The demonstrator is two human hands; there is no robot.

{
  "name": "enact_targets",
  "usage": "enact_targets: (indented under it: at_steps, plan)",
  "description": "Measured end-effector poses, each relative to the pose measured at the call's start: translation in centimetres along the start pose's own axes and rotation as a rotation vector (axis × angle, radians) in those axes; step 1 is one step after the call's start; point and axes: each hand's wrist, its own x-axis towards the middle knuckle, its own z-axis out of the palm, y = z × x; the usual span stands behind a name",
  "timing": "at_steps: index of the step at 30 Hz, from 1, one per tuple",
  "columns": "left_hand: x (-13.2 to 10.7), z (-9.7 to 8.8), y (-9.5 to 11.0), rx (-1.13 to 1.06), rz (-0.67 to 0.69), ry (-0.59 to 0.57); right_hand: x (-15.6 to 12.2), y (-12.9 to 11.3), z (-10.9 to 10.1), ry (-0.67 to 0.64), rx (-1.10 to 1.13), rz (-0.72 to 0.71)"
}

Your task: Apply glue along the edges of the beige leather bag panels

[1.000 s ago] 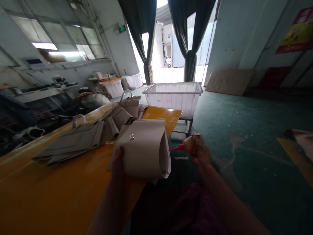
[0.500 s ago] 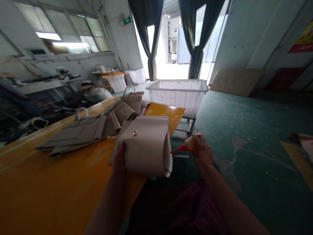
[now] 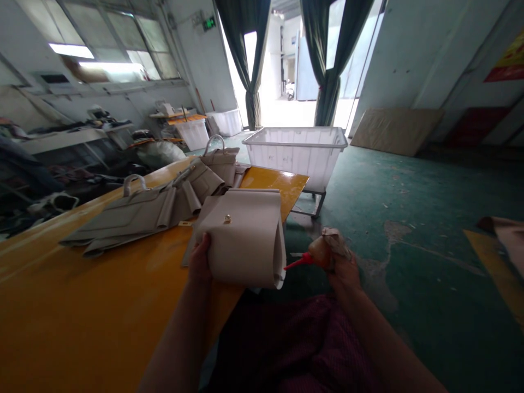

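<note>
Currently, the left hand point(image 3: 199, 259) grips a curled leather panel point(image 3: 241, 240), the right hand point(image 3: 344, 273) a glue bottle point(image 3: 318, 252).

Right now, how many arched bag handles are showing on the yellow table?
2. One arched handle rises from the nearer grey-beige bag; the other arched handle rises from the farther bag. Others could be hidden under the folded pieces.

Room for the right hand point(image 3: 344, 270) is offered over the green floor point(image 3: 413, 218) on the right. A narrow gap is left between the squeeze bottle point(image 3: 317, 252) and the curled leather panel point(image 3: 241, 240). Reach along the yellow table point(image 3: 82, 316) is obstructed by the leather bags point(image 3: 139, 210), and reach beyond its far corner by the white plastic tub point(image 3: 295, 155).
</note>
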Motion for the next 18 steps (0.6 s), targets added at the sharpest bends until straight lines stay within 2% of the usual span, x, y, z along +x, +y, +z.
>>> enact_targets:
  at_steps: [4, 13, 18]
  plan:
    - [-0.5, 0.1, 0.2, 0.020, 0.023, 0.031, -1.0, -0.3, -1.0, -0.117, -0.032, 0.037]
    - [-1.1, 0.6, 0.3, 0.082, 0.059, 0.071, -3.6, -1.1, -0.9, 0.054, 0.034, 0.046]
    - [-1.0, 0.4, 0.1, 0.081, 0.012, 0.099, -4.9, -1.3, -1.5, 0.035, 0.058, 0.108]
